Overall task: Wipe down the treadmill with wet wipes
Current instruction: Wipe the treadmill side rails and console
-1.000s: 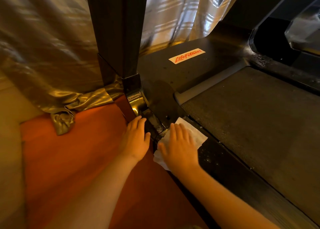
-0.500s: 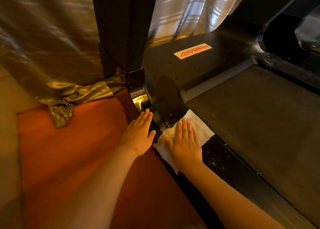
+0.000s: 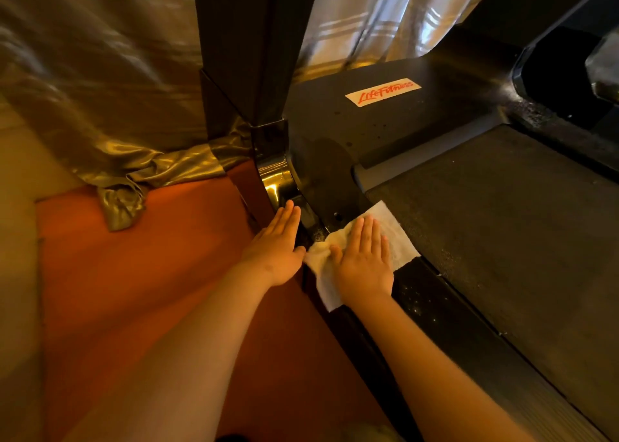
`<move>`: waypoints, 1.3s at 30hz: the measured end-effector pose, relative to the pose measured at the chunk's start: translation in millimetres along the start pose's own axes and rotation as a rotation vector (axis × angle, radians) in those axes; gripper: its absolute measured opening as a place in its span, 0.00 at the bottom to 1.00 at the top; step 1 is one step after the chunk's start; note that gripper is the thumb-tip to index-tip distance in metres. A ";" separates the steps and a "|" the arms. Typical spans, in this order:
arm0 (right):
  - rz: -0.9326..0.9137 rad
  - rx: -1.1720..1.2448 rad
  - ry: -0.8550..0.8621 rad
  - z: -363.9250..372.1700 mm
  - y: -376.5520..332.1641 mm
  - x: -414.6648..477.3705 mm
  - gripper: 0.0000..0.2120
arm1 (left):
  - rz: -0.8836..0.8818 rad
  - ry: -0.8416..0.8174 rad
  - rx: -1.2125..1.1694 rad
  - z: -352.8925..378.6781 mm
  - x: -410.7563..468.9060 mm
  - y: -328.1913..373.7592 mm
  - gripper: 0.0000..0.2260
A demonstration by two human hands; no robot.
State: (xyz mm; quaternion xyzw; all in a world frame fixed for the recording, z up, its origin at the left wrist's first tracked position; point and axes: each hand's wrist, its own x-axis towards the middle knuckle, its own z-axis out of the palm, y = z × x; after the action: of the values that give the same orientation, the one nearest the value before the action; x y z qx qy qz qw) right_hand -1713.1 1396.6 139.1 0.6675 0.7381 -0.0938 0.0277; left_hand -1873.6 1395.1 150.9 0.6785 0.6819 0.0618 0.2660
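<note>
Your right hand (image 3: pixel 363 264) and wipe (image 3: pixel 400 237) have slid forward on the treadmill rail (image 3: pixel 435 311), fingers flat and together, beside the belt (image 3: pixel 502 227). Left hand (image 3: pixel 276 244): fingers straight, together, at the base of the post (image 3: pixel 248 56) blocking the rail ahead; curtain (image 3: pixel 100 107) bunched beyond.

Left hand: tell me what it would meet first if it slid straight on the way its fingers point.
Most likely the shiny metal collar at the foot of the treadmill's upright post, just beyond the left hand's fingertips. Depth is unclear, so it might instead slip alongside the collar.
</note>
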 end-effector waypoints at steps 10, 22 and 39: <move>0.037 0.049 -0.052 -9.4 7.7 11.6 0.35 | -0.010 -0.004 -0.111 -4.1 0.9 1.4 0.29; 0.021 0.056 -0.056 -9.6 7.8 14.8 0.36 | 0.035 0.041 -0.100 -1.1 -1.7 -8.3 0.30; -0.116 0.055 0.033 0.2 16.8 0.1 0.34 | 0.060 0.063 -0.335 -7.9 -3.1 -14.3 0.25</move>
State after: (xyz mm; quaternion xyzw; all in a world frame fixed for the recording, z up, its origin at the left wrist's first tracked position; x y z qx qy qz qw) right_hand -1696.5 1398.1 137.2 0.6256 0.7731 -0.1045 -0.0083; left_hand -1890.1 1393.3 152.1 0.6426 0.6494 0.2038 0.3518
